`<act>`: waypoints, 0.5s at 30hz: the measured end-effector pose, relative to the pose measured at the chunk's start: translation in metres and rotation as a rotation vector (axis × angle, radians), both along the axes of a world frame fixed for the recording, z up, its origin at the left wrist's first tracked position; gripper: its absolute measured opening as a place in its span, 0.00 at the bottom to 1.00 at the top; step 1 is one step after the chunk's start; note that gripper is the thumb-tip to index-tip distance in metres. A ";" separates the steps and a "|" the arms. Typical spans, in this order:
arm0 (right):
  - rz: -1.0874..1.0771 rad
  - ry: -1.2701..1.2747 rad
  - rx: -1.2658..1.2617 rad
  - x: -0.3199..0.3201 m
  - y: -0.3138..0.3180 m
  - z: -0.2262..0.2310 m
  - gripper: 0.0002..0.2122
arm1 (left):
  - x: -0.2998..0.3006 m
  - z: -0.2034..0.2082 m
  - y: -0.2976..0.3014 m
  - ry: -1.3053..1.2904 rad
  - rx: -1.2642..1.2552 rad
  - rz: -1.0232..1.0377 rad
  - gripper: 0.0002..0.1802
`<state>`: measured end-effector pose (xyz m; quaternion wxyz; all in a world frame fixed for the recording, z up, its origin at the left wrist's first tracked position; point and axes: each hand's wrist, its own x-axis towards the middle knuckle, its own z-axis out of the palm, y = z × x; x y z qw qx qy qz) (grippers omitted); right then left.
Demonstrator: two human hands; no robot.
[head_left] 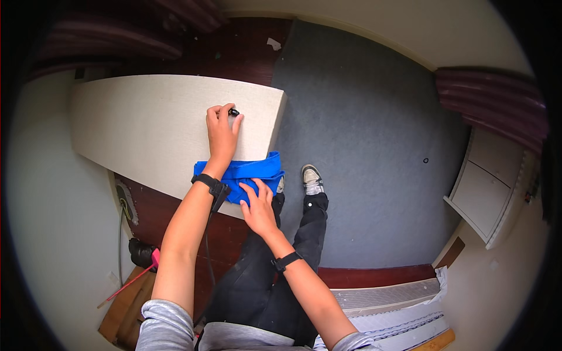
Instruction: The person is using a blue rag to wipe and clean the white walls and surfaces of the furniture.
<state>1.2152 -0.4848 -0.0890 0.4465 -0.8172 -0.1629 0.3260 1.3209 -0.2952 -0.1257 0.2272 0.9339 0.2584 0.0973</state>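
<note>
Cloth [249,174] under your right hand [257,207], small black object [234,112] pinched in your left hand [221,130].

Blue cloth sits folded at the near edge of the pale board [146,123], long axis running left-right across you, just ahead of your right hand and just behind your left wrist. Your right hand is nearer: fingers spread flat, resting on the cloth's near side, gripping nothing. Your left arm reaches straight forward over the cloth; fingers curled, closed on the black object at the fingertips, touching the board near its far right corner. What the object is, too small to tell. Your shoe [312,178] stands on the grey carpet [374,146] just right of the cloth.
</note>
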 end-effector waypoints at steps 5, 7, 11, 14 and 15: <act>-0.016 -0.039 0.021 0.002 0.000 0.000 0.21 | -0.003 -0.005 0.004 -0.060 -0.027 0.022 0.17; -0.096 -0.056 -0.006 0.001 -0.002 -0.004 0.18 | -0.003 -0.006 0.003 -0.074 -0.021 0.006 0.17; -0.229 -0.092 -0.023 -0.004 -0.003 -0.013 0.13 | -0.009 -0.005 0.005 -0.084 -0.053 0.003 0.16; -0.276 -0.065 -0.009 -0.008 -0.004 -0.019 0.13 | -0.013 -0.005 0.006 -0.088 -0.059 -0.007 0.16; -0.276 -0.064 -0.007 -0.010 -0.005 -0.022 0.13 | -0.014 -0.005 0.005 -0.094 -0.076 -0.006 0.16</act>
